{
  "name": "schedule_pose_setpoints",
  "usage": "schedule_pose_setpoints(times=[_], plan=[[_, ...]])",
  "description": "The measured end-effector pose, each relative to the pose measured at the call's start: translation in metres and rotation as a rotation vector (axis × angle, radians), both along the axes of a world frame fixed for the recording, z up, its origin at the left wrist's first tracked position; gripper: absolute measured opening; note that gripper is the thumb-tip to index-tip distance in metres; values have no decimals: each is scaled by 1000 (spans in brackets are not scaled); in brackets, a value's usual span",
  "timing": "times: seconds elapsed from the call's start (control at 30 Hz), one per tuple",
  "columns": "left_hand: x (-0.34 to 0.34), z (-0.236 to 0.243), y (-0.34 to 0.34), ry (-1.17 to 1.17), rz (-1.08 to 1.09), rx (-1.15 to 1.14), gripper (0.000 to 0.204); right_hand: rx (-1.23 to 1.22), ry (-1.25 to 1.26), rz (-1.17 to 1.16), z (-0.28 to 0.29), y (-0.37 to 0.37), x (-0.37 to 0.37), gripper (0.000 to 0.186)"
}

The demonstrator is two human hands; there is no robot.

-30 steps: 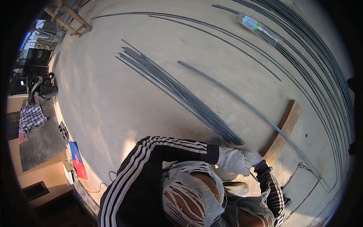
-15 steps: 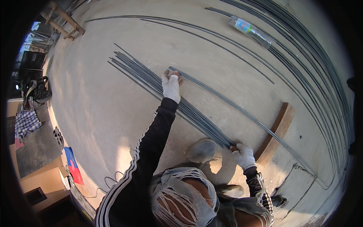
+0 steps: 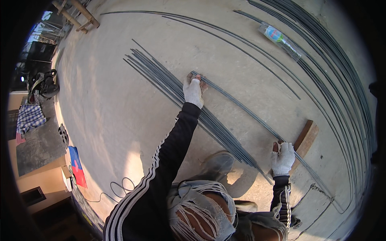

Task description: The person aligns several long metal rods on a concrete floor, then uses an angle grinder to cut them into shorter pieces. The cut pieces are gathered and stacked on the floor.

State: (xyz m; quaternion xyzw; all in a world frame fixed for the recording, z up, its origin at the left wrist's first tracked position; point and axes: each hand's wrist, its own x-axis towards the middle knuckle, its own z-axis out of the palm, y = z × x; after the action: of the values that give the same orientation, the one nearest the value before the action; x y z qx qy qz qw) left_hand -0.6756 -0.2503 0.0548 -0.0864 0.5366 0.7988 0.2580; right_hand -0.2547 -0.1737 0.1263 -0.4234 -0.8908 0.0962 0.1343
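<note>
My left hand (image 3: 194, 90), in a white glove with bare fingertips, is closed around the far end of a thin pair of grey steel rods (image 3: 238, 105). Farther down these rods, my right hand (image 3: 282, 158), gloved the same way, has its fingers bent over them beside a wooden block (image 3: 309, 138). The rods slant from upper left to lower right and pass over the block. Under my left wrist lies a loose bundle of shorter steel rods (image 3: 221, 134), its ends fanned out unevenly on the concrete floor.
Long bent rods (image 3: 345, 72) curve along the right side, with a clear plastic bottle (image 3: 280, 40) around some of them. A wooden stand (image 3: 82, 18) is at upper left. A cable (image 3: 122, 188) loops on the concrete floor (image 3: 100, 108) near a red and blue item (image 3: 77, 166).
My right hand has let go of the near end of the bundle and moved up and right onto the rod pair. My left hand still grips the pair's far end. The view has shifted slightly.
</note>
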Motion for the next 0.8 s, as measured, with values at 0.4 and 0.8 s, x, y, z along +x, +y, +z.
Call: schedule_pose_setpoints(times=[0.4, 0.8], plan=[[-11, 9, -13, 105, -128, -89, 53, -53, 7, -31, -9, 3, 13, 18], [-10, -5, -4, -144, -86, 85, 19, -14, -103, 30, -2, 22, 18, 21]])
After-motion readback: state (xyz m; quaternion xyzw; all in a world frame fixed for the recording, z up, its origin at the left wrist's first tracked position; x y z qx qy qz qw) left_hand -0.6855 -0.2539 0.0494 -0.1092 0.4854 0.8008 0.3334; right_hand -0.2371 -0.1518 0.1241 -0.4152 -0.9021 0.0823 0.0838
